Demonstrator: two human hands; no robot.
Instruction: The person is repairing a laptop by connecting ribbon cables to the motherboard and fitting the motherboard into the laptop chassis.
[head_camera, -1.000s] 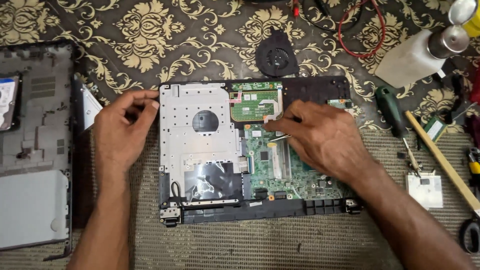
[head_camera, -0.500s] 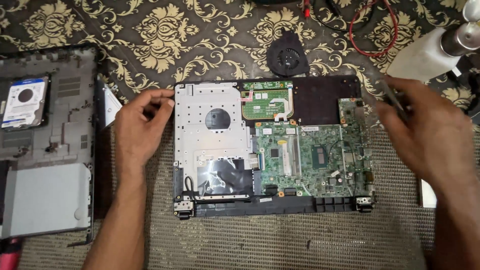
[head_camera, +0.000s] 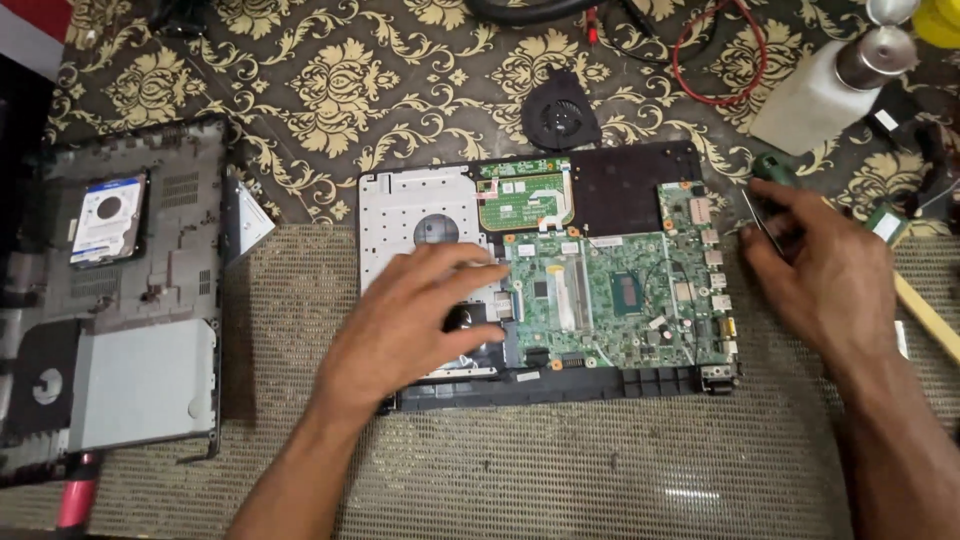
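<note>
Motherboard at frame centre in open laptop base, on the table: thin, stiff, fragile, best held by bare edges. Left hand flat, fingers spread on metal plate; right hand fingers closed on screwdriver, centre right.

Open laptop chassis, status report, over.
Left hand flat on silver metal plate beside green motherboard. Right hand grips green-handled screwdriver off chassis right edge. Motherboard uncovered.

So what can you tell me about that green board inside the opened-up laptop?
The green circuit board lies flat in the black laptop shell, facing up. It is dotted with small chips, a dark square chip near its middle, silvery ports along its right edge. The left hand rests just beside its left edge; the right hand is off to the right.
</note>
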